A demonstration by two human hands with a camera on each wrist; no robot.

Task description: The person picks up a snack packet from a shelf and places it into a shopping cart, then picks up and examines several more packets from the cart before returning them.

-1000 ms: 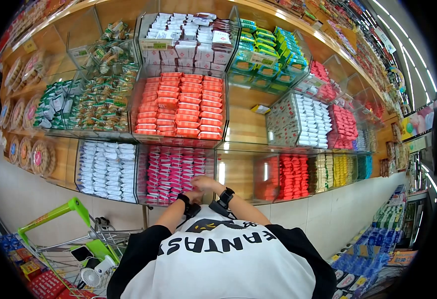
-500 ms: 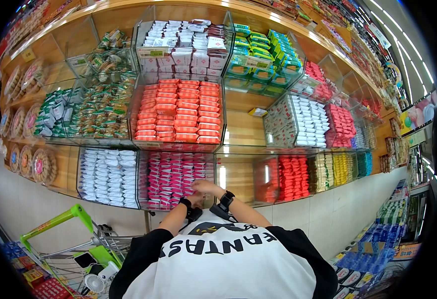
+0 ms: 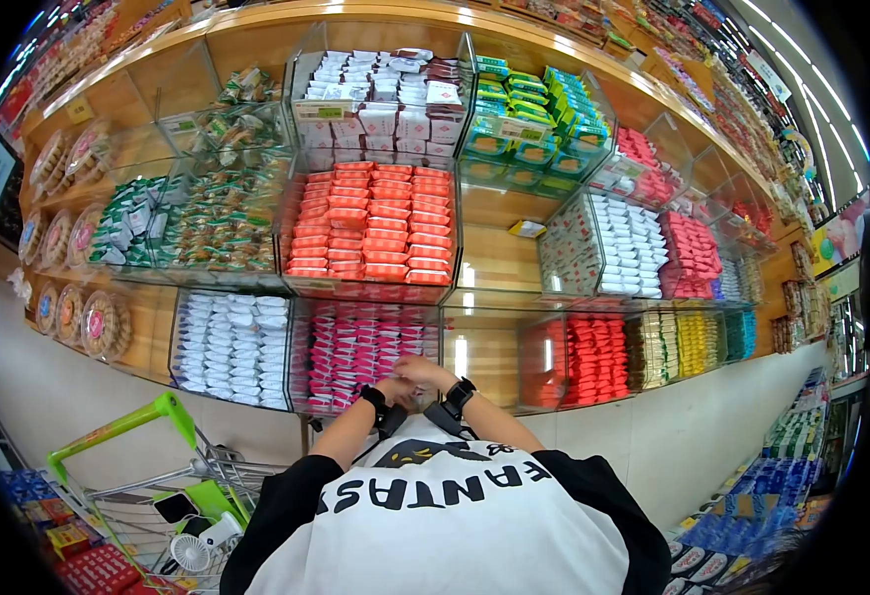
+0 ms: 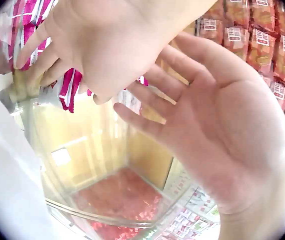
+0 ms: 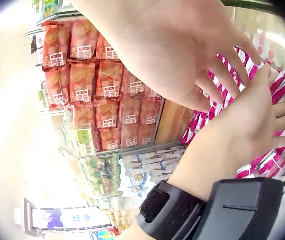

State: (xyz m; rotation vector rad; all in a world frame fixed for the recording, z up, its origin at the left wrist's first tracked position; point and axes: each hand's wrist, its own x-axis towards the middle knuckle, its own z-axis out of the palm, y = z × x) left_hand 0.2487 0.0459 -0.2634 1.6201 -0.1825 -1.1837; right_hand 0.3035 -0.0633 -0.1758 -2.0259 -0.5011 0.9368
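Both hands are low over the front of a clear bin of pink-and-white packets. My left hand has its fingers extended beside the packets; in the left wrist view, this hand overlaps the other's fingertips in the picture. Palm and spread fingers of my right hand show there, holding nothing. The right wrist view has my right hand at the top and my left hand below it, against the packets. Whether the fingers touch any packet is unclear.
Red packets fill the bin above, white packets the one to the left. More packets lie in bins to the right. A cart with a green handle stands at lower left, holding a small white fan.
The shelf has shifted slightly in the head view as the camera moved. Both hands remain at the front of the pink-and-white packets, with only small changes in their position.
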